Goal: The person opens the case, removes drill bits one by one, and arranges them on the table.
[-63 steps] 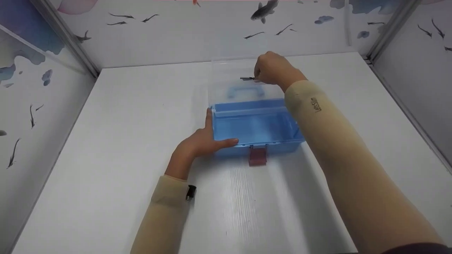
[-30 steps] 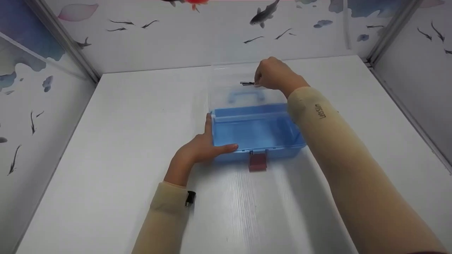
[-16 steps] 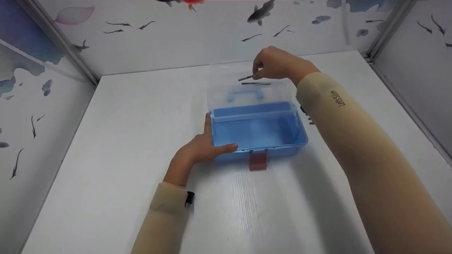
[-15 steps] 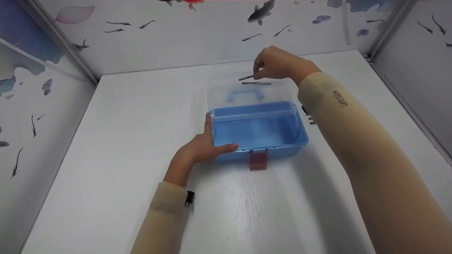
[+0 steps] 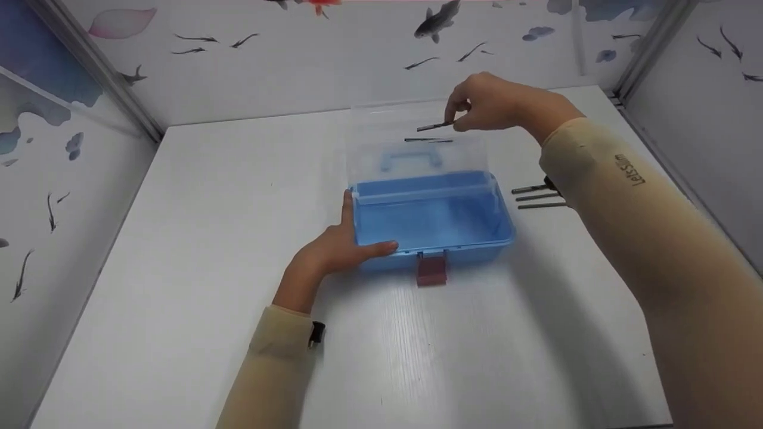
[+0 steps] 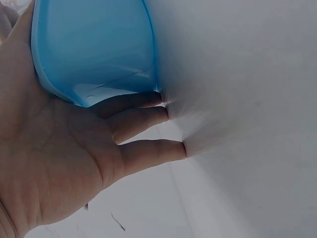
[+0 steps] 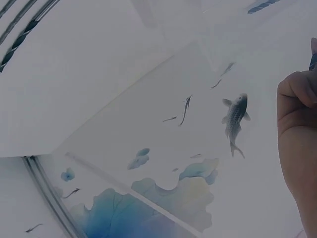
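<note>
A blue plastic toolbox stands on the table, its clear lid folded back. My left hand rests against the box's left end, thumb over the front rim. In the left wrist view, the left hand's fingers are straight, touching the box low on its side. Above the lid, my right hand pinches a drill bit between thumb and fingertips. A second drill bit lies in the lid below it. The right wrist view shows only part of the right hand at the edge.
Several more drill bits lie on the table right of the box, partly hidden by the right sleeve. A red latch hangs at the box front. White walls with printed fish enclose the table's back and sides.
My right hand has lifted and moved right with one drill bit, leaving another lying in the lid. The drill bits on the table have come into view. My left hand has stayed on the box.
</note>
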Available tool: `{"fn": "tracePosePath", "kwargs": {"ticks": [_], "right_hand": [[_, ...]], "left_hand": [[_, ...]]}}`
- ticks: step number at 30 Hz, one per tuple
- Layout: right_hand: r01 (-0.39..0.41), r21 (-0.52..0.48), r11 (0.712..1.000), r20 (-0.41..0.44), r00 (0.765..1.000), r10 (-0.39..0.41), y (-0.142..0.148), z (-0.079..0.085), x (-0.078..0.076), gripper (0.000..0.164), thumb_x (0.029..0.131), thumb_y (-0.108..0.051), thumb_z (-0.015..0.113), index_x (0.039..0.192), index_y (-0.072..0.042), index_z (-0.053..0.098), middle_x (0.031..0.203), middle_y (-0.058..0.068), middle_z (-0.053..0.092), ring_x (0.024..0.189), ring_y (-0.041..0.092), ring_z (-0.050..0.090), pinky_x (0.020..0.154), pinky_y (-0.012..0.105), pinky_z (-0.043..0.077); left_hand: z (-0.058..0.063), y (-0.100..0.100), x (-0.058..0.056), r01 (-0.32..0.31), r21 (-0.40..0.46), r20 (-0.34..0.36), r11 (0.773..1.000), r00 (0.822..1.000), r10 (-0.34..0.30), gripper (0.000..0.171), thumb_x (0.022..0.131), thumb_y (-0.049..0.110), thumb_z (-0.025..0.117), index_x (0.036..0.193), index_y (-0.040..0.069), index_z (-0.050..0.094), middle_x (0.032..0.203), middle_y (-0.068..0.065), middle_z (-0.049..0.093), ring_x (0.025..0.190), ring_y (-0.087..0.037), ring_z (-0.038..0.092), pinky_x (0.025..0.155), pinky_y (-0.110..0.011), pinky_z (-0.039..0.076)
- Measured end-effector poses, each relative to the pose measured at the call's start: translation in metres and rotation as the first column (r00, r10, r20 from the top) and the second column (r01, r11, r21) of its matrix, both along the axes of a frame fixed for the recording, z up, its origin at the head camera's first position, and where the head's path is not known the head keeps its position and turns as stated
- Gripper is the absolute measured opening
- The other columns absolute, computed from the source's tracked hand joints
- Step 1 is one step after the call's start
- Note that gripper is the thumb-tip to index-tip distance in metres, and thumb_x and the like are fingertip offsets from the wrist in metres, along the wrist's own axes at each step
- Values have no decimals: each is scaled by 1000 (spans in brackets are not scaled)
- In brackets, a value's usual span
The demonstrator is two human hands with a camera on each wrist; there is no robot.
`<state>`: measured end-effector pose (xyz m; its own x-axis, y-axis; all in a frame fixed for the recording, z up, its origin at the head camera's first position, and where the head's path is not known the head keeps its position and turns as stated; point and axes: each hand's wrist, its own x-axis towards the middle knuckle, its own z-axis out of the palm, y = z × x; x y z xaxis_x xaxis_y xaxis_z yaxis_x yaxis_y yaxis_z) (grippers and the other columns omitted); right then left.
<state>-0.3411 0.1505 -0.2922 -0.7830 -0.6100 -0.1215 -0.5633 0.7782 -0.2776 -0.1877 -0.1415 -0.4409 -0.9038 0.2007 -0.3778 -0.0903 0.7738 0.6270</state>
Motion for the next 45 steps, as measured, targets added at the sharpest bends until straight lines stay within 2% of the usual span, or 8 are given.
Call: {"fn": "tracePosePath", "kwargs": {"ticks": [7,10,16,24,30,33,39,45], "right_hand": [[3,59,998,-3,1000,-3,10,4,0,26,107,-15,60,120,0,77,115,19,70,100,30,61,88,47,51],[17,59,998,-13,1000,-16,15,0,-1,26,107,-14,59,119,2,76,122,23,72,111,37,66,97,54,54],[99,44,994,-25,995,-98,25,-11,-4,28,109,-17,57,125,0,73,136,22,67,131,42,61,110,61,49],[130,84,988,7,991,-131,34,-26,-13,29,109,-18,57,128,-3,73,141,22,65,133,43,58,110,63,47],[147,96,984,41,988,-151,40,-32,-18,32,110,-17,56,133,-3,72,144,23,64,137,44,55,112,63,47],[153,80,985,39,987,-157,43,-33,-18,31,109,-16,59,133,-3,73,136,24,62,130,43,56,109,61,47],[160,38,986,-31,987,-159,46,-36,-17,28,105,-17,66,129,-4,77,116,20,57,105,35,54,89,51,48],[181,-40,983,-57,981,-183,53,-42,-17,34,104,-21,71,132,-3,74,118,20,60,107,36,57,92,52,50]], "left_hand": [[2,-1,1,-6,-17,9,1000,1000,6,144,80,84,70,166,25,-30,172,-21,36,153,-38,47,123,-56,42],[1,-2,1,-12,-9,9,1000,1000,12,145,80,84,71,166,25,-30,172,-21,35,153,-38,47,123,-56,41],[-1,1,0,-2,-5,5,1000,1000,2,145,79,84,70,166,25,-29,172,-19,35,153,-37,46,123,-57,41],[-2,2,-1,-7,-22,11,1000,1000,7,146,77,88,69,165,28,-31,174,-18,33,156,-37,42,124,-57,40],[-3,2,-2,-22,-19,10,1000,1000,22,147,76,88,70,166,28,-29,172,-18,35,154,-36,45,123,-56,42],[-3,2,-2,-22,7,0,1000,1000,22,146,76,85,72,167,28,-27,173,-17,34,153,-37,45,122,-58,42],[-3,1,-1,-22,30,-10,999,1000,22,146,77,83,73,167,27,-27,173,-18,33,152,-37,46,122,-59,41],[-3,1,-1,-20,32,-5,999,1000,20,146,77,83,73,167,27,-28,172,-18,34,151,-37,46,123,-59,41]]}}
